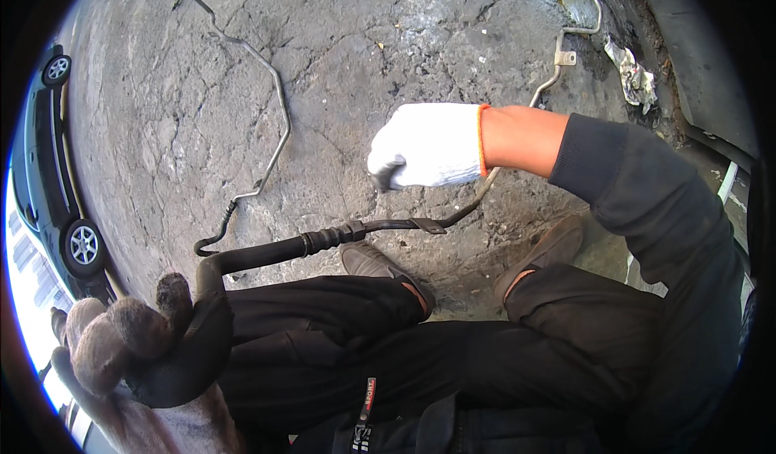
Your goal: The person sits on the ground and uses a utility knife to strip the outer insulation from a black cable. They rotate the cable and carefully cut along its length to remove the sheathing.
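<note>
At the lower left, my left hand (151,417) wears a soiled knit glove. Its fingers curl around the end of a black rubber hose (267,256). A ribbed metal ferrule (333,237) joins this hose to a bent metal pipe (476,199), which carries flat brackets and runs to the upper right. My right hand (430,142), in a white knit glove with an orange cuff, is closed with its fingers curled above the ground. The pipe passes beneath its wrist. No object shows in it, though its palm side is hidden.
A second bent metal pipe (280,90) lies on the cracked concrete ground (364,60) at the left. A crumpled wrapper (633,75) lies near the dark panel (697,48) at the right. My shoes (388,269) stand close below the held pipe. A dark car (51,163) is parked at far left.
</note>
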A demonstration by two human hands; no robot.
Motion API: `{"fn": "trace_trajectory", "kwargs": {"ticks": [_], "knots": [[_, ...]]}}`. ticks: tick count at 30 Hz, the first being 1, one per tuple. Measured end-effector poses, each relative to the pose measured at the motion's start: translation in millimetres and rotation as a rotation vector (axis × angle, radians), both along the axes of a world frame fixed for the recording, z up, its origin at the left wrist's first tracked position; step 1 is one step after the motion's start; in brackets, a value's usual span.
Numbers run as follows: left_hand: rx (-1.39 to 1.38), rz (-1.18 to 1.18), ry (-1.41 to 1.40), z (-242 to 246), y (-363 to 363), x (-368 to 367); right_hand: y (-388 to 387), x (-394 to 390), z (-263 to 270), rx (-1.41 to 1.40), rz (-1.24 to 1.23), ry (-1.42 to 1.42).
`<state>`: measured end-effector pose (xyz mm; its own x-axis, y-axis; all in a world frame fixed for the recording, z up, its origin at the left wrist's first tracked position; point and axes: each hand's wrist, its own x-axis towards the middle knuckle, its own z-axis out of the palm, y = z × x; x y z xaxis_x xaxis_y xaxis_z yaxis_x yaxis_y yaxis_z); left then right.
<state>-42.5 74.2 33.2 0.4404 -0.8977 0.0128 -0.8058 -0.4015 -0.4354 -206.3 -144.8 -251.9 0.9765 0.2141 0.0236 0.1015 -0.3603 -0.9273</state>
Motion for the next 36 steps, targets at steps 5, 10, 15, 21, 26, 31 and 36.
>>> {"fn": "trace_trajectory", "kwargs": {"ticks": [5,10,15,21,26,31,36], "knots": [[0.013,-0.010,-0.009,0,2,-1,-1,-3,-1,-0.017,0.035,0.142],[0.022,-0.024,-0.027,1,1,0,1,0,-3,-0.027,0.031,0.155],[0.070,-0.068,-0.073,2,1,-2,0,-1,-11,0.013,0.033,0.205],[0.120,-0.094,-0.143,7,3,1,6,1,-22,0.009,0.077,0.221],[0.166,-0.210,-0.122,7,1,-1,8,4,-23,0.076,0.040,0.254],[0.041,-0.074,-0.007,2,-2,-3,6,8,-22,-0.037,0.206,0.267],[-0.085,0.052,0.143,-1,1,-8,10,10,-27,0.157,0.077,0.302]]}}
